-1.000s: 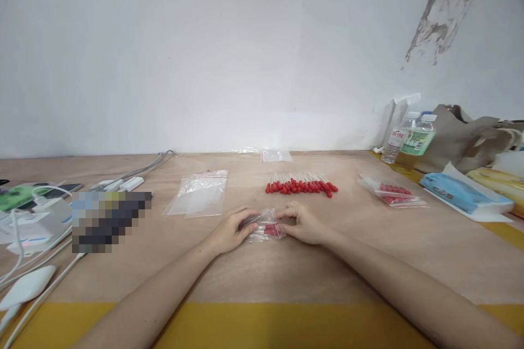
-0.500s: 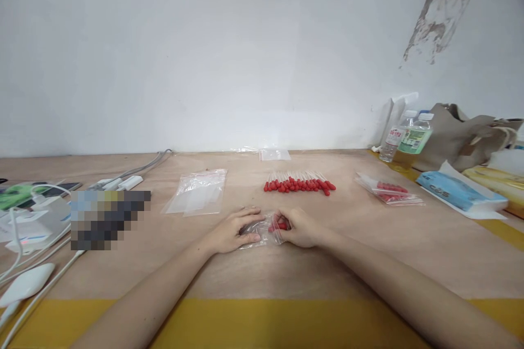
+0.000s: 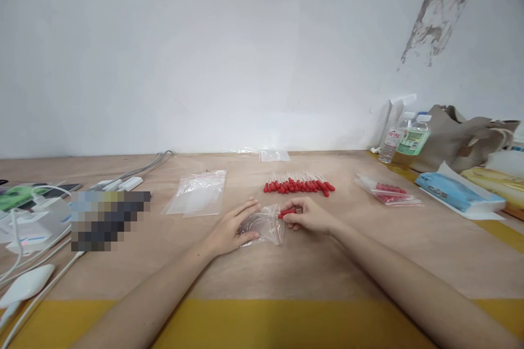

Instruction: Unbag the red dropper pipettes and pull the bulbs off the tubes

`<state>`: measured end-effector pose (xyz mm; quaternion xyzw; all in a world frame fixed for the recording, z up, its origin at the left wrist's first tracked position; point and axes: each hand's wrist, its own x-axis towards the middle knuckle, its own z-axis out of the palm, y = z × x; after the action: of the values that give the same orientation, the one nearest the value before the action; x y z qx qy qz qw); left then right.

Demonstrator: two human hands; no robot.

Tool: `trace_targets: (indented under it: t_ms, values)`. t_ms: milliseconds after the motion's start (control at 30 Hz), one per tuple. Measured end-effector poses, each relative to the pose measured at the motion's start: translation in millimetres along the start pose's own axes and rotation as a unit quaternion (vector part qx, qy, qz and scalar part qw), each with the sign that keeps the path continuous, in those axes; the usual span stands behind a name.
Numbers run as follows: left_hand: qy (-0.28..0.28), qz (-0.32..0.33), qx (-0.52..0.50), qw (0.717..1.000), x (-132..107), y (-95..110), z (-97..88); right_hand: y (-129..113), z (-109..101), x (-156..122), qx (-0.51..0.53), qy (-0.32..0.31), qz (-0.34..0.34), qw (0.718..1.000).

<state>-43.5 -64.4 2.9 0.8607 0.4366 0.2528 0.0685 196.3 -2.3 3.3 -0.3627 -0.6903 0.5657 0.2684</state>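
Observation:
My left hand (image 3: 229, 230) lies over the left part of a clear zip bag (image 3: 264, 229), its fingers stretched and its thumb apart, touching the plastic. The bag lies on its side, with its red-lined mouth facing right. My right hand (image 3: 309, 216) is closed around a red-ended stick (image 3: 287, 212), whose red end points left at the bag's mouth. How many sticks it holds is hidden by the fingers. Beyond the hands lies a row of white sticks with red ends (image 3: 298, 184). A stack of flat clear zip bags (image 3: 200, 193) is at the left.
Filled bags with red-ended sticks (image 3: 388, 192) lie at the right, beside a blue tissue pack (image 3: 460, 193). Two bottles (image 3: 413, 139) and a grey bag (image 3: 454, 139) stand farther back. Cables and a white charger (image 3: 36, 223) crowd the left. Another clear bag (image 3: 275, 156) lies by the wall.
My right hand has moved right and slightly away from me, bringing the red end out from over the bag to its mouth. The left hand's fingers have lifted slightly and spread.

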Motion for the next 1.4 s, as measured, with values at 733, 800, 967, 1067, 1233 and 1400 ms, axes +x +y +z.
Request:
trace_targets:
  t_ms: [733, 800, 967, 1067, 1233, 1400]
  values:
    - [-0.160, -0.071, 0.079, 0.981, -7, 1, -2.1, -22, -16, 85, -0.532, 0.240, -0.190, 0.789]
    - [-0.157, -0.068, 0.089, 0.981, -7, 1, -2.9, -17, -12, 96, -0.561, 0.215, -0.175, 0.780]
    - [-0.152, -0.060, 0.088, 0.983, -8, -1, -2.4, -11, -3, 100, -0.609, 0.161, -0.167, 0.759]
    - [-0.147, -0.058, 0.085, 0.984, -8, -2, -1.4, -13, 2, 92, -0.633, 0.157, -0.160, 0.741]
    - [-0.150, -0.058, 0.080, 0.984, -8, -2, -1.7, -21, -2, 67, -0.646, 0.203, -0.172, 0.715]
    - [-0.149, -0.068, 0.081, 0.983, -5, 2, -5.4, -14, -9, 26, -0.574, 0.198, -0.242, 0.757]
